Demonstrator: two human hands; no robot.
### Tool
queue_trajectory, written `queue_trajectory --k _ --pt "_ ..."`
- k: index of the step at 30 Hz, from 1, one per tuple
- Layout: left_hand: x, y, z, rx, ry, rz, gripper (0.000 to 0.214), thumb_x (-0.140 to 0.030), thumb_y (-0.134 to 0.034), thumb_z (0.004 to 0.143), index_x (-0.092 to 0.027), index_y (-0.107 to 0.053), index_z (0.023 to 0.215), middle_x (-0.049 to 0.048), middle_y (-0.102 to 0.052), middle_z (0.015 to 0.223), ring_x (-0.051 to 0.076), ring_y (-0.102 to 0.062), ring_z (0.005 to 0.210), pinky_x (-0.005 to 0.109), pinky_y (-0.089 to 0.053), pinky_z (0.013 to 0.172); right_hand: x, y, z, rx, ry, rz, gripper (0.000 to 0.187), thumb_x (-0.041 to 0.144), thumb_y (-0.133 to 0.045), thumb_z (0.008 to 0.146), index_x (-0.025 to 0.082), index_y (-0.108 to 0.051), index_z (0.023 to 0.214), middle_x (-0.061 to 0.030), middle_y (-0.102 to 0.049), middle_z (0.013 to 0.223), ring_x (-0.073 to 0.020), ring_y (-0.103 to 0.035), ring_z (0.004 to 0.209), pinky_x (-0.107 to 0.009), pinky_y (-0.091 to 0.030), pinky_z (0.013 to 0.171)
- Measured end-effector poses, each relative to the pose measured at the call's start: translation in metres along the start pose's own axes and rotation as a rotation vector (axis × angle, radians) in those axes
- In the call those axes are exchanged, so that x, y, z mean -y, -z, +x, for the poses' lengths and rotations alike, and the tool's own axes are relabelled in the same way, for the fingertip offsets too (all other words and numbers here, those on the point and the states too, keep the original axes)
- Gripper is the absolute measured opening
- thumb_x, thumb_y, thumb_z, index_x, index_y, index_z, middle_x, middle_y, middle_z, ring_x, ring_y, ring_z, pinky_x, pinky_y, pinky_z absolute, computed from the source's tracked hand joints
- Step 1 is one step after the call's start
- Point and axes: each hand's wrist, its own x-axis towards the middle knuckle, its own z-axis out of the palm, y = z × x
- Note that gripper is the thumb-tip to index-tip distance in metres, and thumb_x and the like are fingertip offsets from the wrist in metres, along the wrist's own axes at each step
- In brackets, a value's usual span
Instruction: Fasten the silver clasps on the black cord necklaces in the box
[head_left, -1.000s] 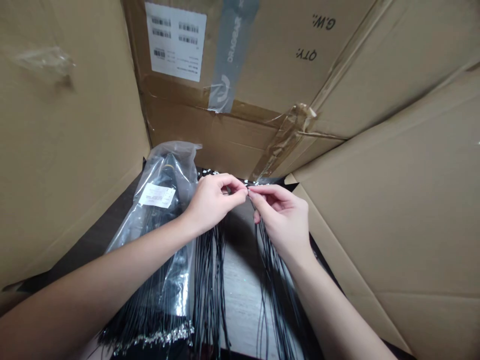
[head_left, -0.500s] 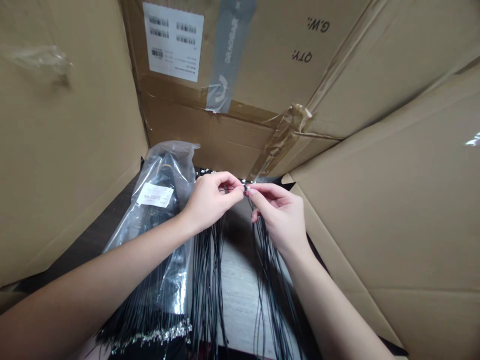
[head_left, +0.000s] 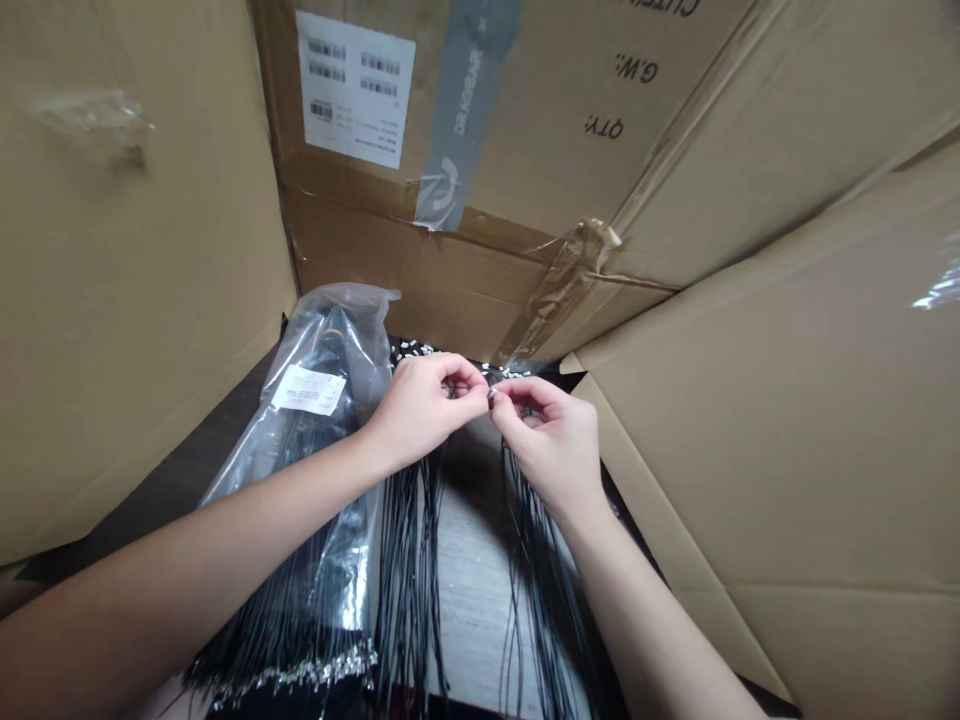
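Note:
My left hand is closed in a pinch on a thin black wire, most of which its fingers hide. Against its fingertips, my right hand pinches a small white connector, only partly visible. Below the left hand hangs a bundle of black wires over the pale work surface. A second wire bundle trails down beneath the right hand. Behind the fingertips lie several small white connectors, with more white pieces beyond the left hand.
To the left, a clear plastic bag with a white label holds many black wires, their silvery ends showing at its lower edge. Cardboard walls rise at the left, back and right. A pale surface shows between the wire bundles.
Both hands have come slightly lower and remain fingertip to fingertip. The white connector is now more covered by the fingers. More white pieces show behind the hands.

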Motion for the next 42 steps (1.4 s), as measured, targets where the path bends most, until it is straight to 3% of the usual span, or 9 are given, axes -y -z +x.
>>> queue_trajectory --k 13,32,42 --pt "-0.0007 -0.0009 -0.0035 -0.06 -0.123 0.123 0.008 -0.017 -0.064 0.079 -0.015 -0.066 0.072 0.001 -0.068 0.074 0.012 -0.058 0.069 0.026 -0.043 0.069 0.0017 -0.0015 -0.0036 0.007 -0.02 0.036 0.015 0.031 -0.066 0.082 0.018 -0.071 0.077 -0.0028 -0.07 0.067 -0.0159 -0.061 0.055 -0.028 -0.051 0.054" --pt "0.0026 -0.0044 -0.0031 -0.048 -0.092 0.068 0.01 -0.02 -0.063 0.078 -0.014 -0.066 0.071 -0.0002 -0.066 0.068 0.01 -0.051 0.06 0.023 -0.039 0.059 -0.002 -0.0044 -0.0037 -0.035 -0.029 0.051 0.013 0.029 -0.065 0.08 0.018 -0.071 0.076 -0.0031 -0.071 0.067 -0.0176 -0.067 0.057 -0.029 -0.055 0.057" --pt "0.0017 -0.0022 -0.0018 -0.062 -0.112 0.094 0.009 -0.019 -0.064 0.079 -0.014 -0.068 0.073 0.0003 -0.068 0.071 0.011 -0.055 0.064 0.024 -0.042 0.064 -0.0006 -0.0048 -0.004 -0.016 -0.034 0.152 0.014 0.03 -0.066 0.082 0.017 -0.072 0.082 -0.0053 -0.073 0.075 -0.0186 -0.07 0.063 -0.029 -0.059 0.058"
